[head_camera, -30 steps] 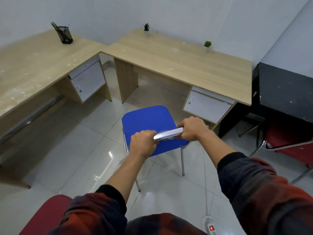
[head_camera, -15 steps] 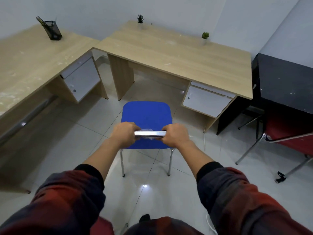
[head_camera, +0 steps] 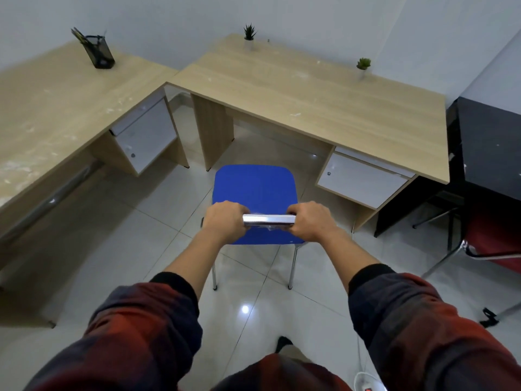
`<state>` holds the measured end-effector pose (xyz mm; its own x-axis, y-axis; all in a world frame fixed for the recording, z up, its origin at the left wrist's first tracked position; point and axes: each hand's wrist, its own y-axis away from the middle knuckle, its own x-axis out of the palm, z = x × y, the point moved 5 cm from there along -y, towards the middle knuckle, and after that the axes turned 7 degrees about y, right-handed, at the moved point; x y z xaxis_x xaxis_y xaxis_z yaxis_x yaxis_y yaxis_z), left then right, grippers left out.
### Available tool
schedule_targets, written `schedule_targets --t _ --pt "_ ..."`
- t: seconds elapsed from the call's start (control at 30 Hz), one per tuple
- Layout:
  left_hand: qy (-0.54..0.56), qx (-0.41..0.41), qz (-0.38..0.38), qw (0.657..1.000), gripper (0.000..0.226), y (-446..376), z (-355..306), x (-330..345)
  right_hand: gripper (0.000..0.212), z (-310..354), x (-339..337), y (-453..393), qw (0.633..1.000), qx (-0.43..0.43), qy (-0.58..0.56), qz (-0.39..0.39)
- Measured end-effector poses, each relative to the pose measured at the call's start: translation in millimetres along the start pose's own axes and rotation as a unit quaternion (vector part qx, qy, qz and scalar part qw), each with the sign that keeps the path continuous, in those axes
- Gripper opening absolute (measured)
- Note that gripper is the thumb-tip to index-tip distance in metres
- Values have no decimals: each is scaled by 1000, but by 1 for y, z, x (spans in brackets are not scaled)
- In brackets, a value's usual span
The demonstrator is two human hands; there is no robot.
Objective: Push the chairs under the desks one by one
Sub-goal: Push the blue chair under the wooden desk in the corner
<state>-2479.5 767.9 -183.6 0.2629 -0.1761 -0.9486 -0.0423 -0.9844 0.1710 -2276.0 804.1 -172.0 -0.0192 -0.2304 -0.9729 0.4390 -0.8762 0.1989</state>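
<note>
A blue chair [head_camera: 255, 187] with chrome legs stands on the tiled floor in front of the middle wooden desk [head_camera: 324, 108], its seat facing the gap between the desk's side panel and white drawer unit [head_camera: 363, 182]. My left hand [head_camera: 224, 220] and my right hand [head_camera: 308, 221] both grip the shiny metal top bar [head_camera: 269, 220] of the chair's back, one at each end. The front edge of the seat lies just short of the desk's edge.
A second wooden desk [head_camera: 62, 108] with a black pen holder [head_camera: 100, 53] runs along the left. Two small potted plants [head_camera: 249, 36] stand on the middle desk. A black desk [head_camera: 490, 142] with a red chair [head_camera: 496, 238] is at the right. A power strip [head_camera: 369, 383] lies on the floor.
The blue chair has turned square to the middle desk and moved forward toward it. Both hands kept their grip on the top bar.
</note>
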Motion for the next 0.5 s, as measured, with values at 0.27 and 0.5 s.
schedule_targets --t 0.27,0.5 --pt "24 36 10 999 28 -46 13 -7 27 -7 -3 -39 999 28 24 -39" --pt "26 25 37 999 31 -75 23 -25 29 -7 -13 -76 999 -9 6 -39"
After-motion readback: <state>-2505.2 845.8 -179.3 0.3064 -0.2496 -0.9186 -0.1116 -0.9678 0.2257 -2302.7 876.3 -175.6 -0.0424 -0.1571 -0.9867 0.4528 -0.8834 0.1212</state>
